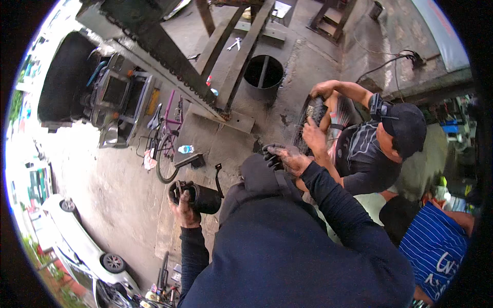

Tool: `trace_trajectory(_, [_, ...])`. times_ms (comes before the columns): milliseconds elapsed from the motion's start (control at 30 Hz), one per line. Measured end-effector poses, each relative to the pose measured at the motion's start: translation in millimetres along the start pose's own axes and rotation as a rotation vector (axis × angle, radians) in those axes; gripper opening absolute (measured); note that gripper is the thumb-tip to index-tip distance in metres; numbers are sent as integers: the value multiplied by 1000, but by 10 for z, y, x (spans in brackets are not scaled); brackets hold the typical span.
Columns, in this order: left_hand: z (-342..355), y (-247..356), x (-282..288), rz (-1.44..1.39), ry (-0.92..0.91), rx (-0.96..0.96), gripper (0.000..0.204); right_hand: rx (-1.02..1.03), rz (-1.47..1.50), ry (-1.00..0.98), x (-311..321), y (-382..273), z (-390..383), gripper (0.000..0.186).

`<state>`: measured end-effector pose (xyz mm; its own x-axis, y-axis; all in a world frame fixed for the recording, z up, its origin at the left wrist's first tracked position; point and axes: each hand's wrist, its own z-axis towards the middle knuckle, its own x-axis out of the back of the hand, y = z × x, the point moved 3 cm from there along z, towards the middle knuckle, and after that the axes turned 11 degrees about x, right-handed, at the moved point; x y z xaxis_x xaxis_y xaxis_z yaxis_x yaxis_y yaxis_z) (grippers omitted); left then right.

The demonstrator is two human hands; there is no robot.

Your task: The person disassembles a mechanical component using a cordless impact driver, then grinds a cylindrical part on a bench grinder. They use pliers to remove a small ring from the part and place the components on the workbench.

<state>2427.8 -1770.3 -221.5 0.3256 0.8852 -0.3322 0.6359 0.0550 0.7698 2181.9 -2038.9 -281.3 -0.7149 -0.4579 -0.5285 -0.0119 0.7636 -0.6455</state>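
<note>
A black cylinder [206,199] was held above the concrete floor [115,185] by the left hand [186,211], its fingers grasping the open end. The right hand [292,159] was seen partly curled near the knee [258,177]; whether anything was gripped there could not be told. A firm grasp on the rim seemed called for, as blackened fingers might slip. More room appeared to be offered leftward, toward the white car [84,238]; ahead lay the foot plate's [237,122] edge, and rightward reach was hemmed in by a co-worker [370,149].
</note>
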Motion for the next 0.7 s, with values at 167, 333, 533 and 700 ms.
trace_trajectory(167, [488,141,-373,101,-107,-50,57,50,-13,133,66,-323,-18,24])
trace_trajectory(333, [833,220,-938,276,-321,-128,62,128,-103,162,12,-663,71,29])
trace_trajectory(533, [1211,114,-1464,424,-427,-128,69,195,-371,187,99,-1103,587,31])
trace_trajectory(700, [1476,180,-2332,574,-422,-202,64,245,212,130,759,-1094,1399,26])
